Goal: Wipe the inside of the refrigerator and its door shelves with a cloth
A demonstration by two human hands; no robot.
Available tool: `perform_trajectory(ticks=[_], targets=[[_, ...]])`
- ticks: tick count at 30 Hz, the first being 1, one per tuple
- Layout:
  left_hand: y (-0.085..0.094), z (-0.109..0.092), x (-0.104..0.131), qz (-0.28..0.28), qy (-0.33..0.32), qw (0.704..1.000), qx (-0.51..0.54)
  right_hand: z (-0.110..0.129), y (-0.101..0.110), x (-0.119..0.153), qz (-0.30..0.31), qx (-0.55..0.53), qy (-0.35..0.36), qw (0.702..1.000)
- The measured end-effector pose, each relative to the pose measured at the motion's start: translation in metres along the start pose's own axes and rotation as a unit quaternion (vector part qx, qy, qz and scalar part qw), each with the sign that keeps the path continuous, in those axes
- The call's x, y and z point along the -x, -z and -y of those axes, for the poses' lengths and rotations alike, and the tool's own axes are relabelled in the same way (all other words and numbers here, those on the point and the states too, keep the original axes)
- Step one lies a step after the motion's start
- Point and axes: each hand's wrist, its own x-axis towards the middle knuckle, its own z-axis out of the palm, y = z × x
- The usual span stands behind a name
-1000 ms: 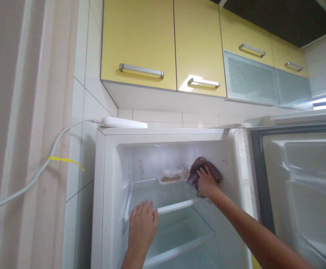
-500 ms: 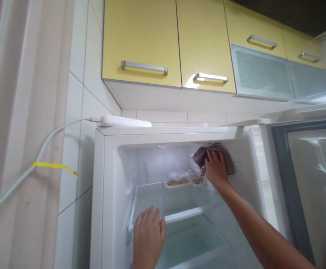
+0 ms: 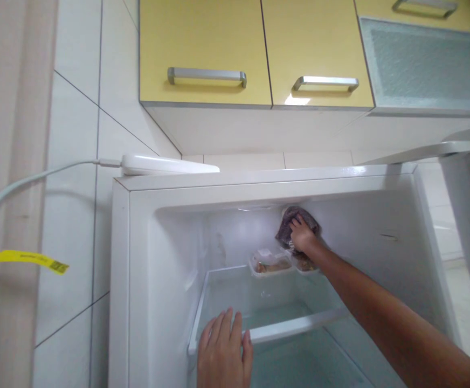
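My right hand (image 3: 302,235) reaches deep into the fridge and presses a dark brown cloth (image 3: 287,222) against the inner wall near the upper back corner. Fingers lie over the cloth, which partly hides under them. At the front edge of the upper glass shelf (image 3: 227,288), my left hand (image 3: 225,353) rests with its fingers stretched out and nothing in it. Just below the cloth, a clear plastic food box (image 3: 271,263) sits at the back of the shelf. A second small food pack (image 3: 304,263) stands beside it, partly covered by my right arm.
The fridge door (image 3: 469,215) stands open on the right. A white device (image 3: 166,165) with a cable (image 3: 57,171) lies on top of the fridge. Yellow wall cabinets (image 3: 202,43) hang above. A yellow tag (image 3: 25,258) shows at the left.
My right hand has moved the cloth from the right side wall deeper toward the back corner. The view has come closer to the fridge. My left hand stays at the shelf edge.
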Motion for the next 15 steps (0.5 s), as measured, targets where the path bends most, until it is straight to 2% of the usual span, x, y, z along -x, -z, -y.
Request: perform_trajectory(ticks=[4,8,11,12,13,14,15], targets=[[0.003,0.01,0.001,0.016,-0.061,0.998,-0.029,0.006,0.013,0.022,-0.018,-0.001,-0.022,1.0],[0.004,0.006,0.0,0.008,-0.043,0.999,-0.03,0.016,0.043,0.059,-0.048,0.005,-0.083,0.995],[0.007,0.0,-0.002,0.019,-0.014,1.0,-0.02,0.025,0.067,0.085,-0.092,-0.061,-0.149,0.983],[0.009,-0.002,-0.003,0.026,-0.004,1.0,-0.015,0.027,0.074,0.091,-0.111,-0.119,-0.175,0.971],[0.01,-0.004,-0.004,0.033,0.007,0.999,-0.009,0.029,0.081,0.095,-0.135,-0.212,-0.208,0.945],[0.012,-0.005,-0.005,0.041,0.018,0.999,-0.004,0.031,0.086,0.098,-0.16,-0.322,-0.244,0.901],[0.014,-0.006,-0.006,0.048,0.027,0.999,0.001,0.032,0.092,0.1,-0.183,-0.433,-0.277,0.838]])
